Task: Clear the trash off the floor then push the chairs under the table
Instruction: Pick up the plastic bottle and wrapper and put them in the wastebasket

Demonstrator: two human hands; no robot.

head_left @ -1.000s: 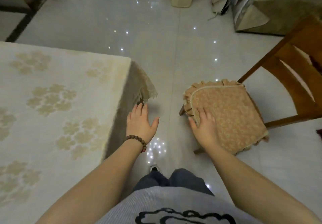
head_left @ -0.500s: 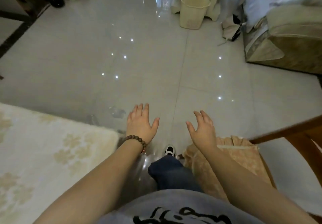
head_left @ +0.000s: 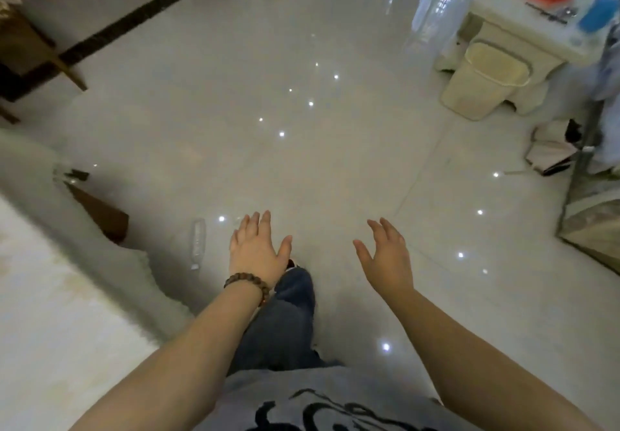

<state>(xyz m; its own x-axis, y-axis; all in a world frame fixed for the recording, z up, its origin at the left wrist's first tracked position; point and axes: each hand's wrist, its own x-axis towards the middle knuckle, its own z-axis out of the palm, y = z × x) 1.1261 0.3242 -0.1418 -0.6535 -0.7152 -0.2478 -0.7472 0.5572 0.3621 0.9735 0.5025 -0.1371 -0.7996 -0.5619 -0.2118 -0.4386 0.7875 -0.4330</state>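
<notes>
Both empty: left hand (head_left: 258, 251) and right hand (head_left: 385, 256) spread, fingers open, above glossy floor (head_left: 302, 162). Clear plastic bottle (head_left: 197, 242) lies near table (head_left: 50, 296) edge.

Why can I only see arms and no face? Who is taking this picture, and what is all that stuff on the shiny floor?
The camera sits on a person's head and looks down, so you see what they see: their own two arms, shirt and one leg. The left hand, with a bead bracelet on its wrist, and the right hand are both open and hold nothing. Below them is a shiny tiled floor; the small white dots are lamps mirrored in it. Beside the left hand a clear plastic bottle lies on the floor, likely trash. At the left is a table under a pale cloth. Far right stands a cream waste bin, with a small table behind it.
</notes>
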